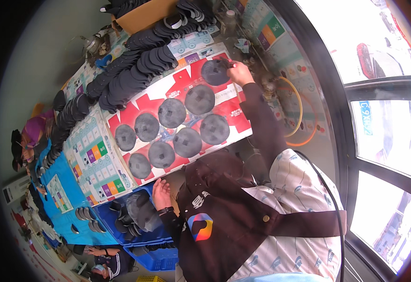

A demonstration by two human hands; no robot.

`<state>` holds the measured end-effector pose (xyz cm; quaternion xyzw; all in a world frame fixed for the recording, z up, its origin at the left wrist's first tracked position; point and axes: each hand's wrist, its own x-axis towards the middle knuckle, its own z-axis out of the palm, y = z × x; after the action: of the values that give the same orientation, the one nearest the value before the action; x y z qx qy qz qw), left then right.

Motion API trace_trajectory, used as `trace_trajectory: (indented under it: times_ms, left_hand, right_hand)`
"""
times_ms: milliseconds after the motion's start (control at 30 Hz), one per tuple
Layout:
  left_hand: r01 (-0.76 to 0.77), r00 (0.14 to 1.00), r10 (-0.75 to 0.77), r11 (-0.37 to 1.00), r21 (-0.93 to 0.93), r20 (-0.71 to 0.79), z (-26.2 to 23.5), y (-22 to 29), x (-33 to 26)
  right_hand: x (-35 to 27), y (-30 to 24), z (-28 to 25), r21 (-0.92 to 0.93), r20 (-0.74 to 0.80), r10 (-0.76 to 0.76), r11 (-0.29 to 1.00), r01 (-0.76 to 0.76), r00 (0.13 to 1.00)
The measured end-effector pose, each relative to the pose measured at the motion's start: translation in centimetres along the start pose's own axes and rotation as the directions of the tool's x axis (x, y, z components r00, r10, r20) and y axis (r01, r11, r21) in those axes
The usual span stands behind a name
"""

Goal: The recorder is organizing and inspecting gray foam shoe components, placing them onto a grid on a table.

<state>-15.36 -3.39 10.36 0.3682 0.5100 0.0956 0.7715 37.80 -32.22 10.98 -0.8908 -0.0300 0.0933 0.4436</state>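
Note:
My right hand point(239, 73) reaches to the far end of a red and white cardboard sheet point(233, 110) and pinches the edge of a dark grey round pad point(214, 71) lying there. Several more grey pads point(186, 142) lie in two rows across the sheet. My left hand point(160, 192), with a watch on its wrist, hovers with fingers apart over a blue crate point(121, 230) that holds dark pieces in a clear plastic bag point(139, 211). It holds nothing.
Long stacks of dark curved pieces point(130, 70) line the table behind the sheet, beside a cardboard box point(144, 16). Colourful printed mats point(95, 160) cover the table. Orange and yellow hoops point(299, 110) lie by the window. Other people sit at the left point(31, 136) and below point(104, 263).

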Motion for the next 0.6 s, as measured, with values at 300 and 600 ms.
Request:
trace_trajectory:
  times_ms: [300, 600]
  left_hand:
    - [0.021, 0.999, -0.021, 1.000, 0.003, -0.029, -0.3, -0.5, 0.0]
    - [0.026, 1.000, -0.026, 1.000, 0.007, -0.006, 0.5, -0.3, 0.1]
  right_hand:
    - [-0.6, 1.6, -2.0, -0.144, 0.181, 0.048, 0.989, -0.022, 0.982]
    - [-1.8, 3.4, -3.1, -0.243, 0.172, 0.134, 0.966, -0.090, 0.976]
